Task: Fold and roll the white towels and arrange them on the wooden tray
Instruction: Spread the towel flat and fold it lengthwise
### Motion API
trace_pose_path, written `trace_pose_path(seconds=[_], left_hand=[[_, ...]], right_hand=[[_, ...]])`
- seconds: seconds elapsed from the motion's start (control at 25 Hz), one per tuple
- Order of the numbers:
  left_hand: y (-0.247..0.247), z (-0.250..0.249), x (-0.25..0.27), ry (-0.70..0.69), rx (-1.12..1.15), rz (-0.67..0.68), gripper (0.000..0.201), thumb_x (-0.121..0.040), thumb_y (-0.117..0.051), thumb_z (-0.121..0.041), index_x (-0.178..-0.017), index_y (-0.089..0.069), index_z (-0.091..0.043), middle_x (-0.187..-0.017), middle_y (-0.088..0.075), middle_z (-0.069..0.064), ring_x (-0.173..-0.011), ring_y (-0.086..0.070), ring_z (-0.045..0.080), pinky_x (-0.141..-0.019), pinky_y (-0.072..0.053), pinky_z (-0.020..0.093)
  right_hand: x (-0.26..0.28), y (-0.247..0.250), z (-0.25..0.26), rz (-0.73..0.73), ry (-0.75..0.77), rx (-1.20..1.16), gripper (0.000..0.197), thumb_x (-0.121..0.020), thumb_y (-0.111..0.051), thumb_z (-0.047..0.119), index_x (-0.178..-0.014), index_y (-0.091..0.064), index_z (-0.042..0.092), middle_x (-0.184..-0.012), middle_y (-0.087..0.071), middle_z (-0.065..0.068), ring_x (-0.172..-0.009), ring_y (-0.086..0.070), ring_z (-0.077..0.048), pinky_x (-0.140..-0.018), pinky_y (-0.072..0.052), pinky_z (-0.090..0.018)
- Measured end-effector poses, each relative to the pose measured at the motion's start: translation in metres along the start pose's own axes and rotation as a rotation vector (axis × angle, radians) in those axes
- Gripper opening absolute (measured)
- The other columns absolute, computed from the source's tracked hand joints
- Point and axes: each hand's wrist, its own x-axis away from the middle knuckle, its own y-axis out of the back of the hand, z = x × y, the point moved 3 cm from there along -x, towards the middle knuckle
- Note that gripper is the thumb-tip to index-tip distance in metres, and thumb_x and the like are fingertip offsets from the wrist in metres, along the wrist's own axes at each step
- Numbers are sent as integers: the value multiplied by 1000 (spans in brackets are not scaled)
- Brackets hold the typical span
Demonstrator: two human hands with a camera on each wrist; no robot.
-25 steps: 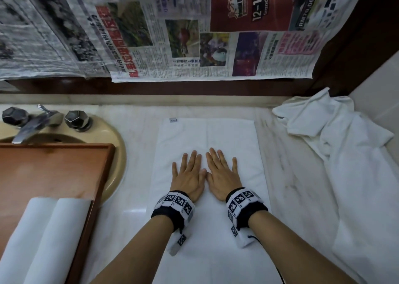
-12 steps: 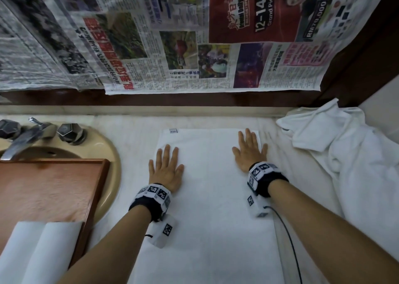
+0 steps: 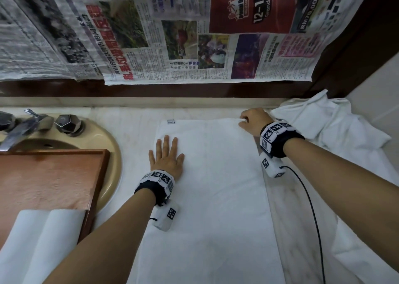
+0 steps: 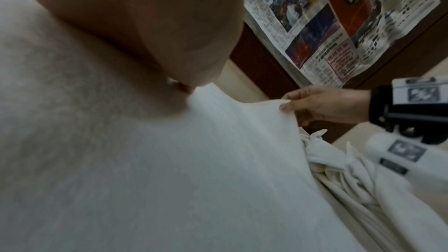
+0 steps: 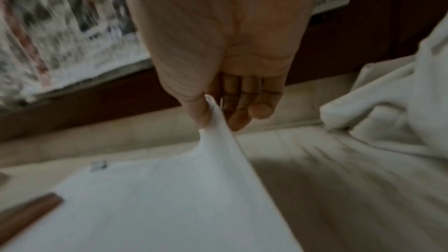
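Note:
A white towel (image 3: 216, 186) lies flat on the marble counter in front of me. My left hand (image 3: 167, 156) rests flat on its left part, fingers straight. My right hand (image 3: 251, 120) pinches the towel's far right corner between thumb and fingers and lifts it slightly; the raised corner (image 5: 213, 120) shows in the right wrist view, and the right hand (image 4: 315, 104) is also seen from the left wrist. The wooden tray (image 3: 49, 176) sits over the sink at left, with two rolled white towels (image 3: 41, 247) at its near end.
A heap of unfolded white towels (image 3: 345, 145) lies at the right, against the wall. A faucet (image 3: 19, 128) and round basin rim (image 3: 112, 154) are at the far left. Newspaper (image 3: 172, 35) hangs on the back wall. A black cable (image 3: 313, 208) trails from my right wrist.
Both hands slid apart from the towel's middle. The right hand went on to the far right corner and pinched it; the left hand stayed flat on the left side.

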Motion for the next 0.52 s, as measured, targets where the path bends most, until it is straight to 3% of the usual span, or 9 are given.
trace_pose_path(seconds=[0.12,0.24,0.28,0.36,0.44,0.52], left_hand=[[7,-4,0,22,36,-28,62,-102,-25,-44,-155,3,-26,-161,20,-3,-147,20,21,-119,10,49],[16,-29,23,-99,198,-238,51,-99,-44,-43,-143,-42,-18,-156,-30,1,-147,-17,24,-118,-10,46],[17,-44,38,-190,308,-263,44,-98,-47,-46,-131,-56,-19,-143,-50,1,-137,-36,24,-113,-23,41],[9,-74,70,-260,518,-152,39,-94,-48,-55,-98,-71,-23,-102,-70,-4,-99,-61,18,-87,-44,30],[-10,-97,93,-242,570,10,43,-87,-55,-62,-68,-66,-24,-69,-64,-10,-68,-58,14,-64,-44,26],[-28,-108,104,-229,566,123,40,-82,-67,-49,-60,-63,-16,-58,-61,-6,-54,-55,14,-56,-50,30]], right_hand=[[17,13,30,4,55,-238,17,-88,-66,17,-103,-67,11,-78,-60,-1,-71,-58,-17,-67,-42,-23],[30,15,66,100,-19,-586,17,-89,-61,6,-102,-65,16,-71,-68,-9,-58,-67,-18,-58,-55,-24],[31,14,75,122,-55,-675,17,-90,-60,4,-102,-67,15,-73,-70,-11,-60,-69,-19,-57,-57,-25],[32,12,89,144,-94,-777,16,-92,-59,4,-102,-70,10,-77,-72,-13,-66,-73,-21,-57,-57,-25],[34,14,96,158,-108,-859,13,-93,-60,5,-103,-69,4,-78,-72,-16,-68,-73,-23,-55,-57,-24],[36,17,95,145,-119,-893,12,-92,-62,6,-101,-67,1,-79,-71,-18,-67,-73,-23,-55,-58,-25]])
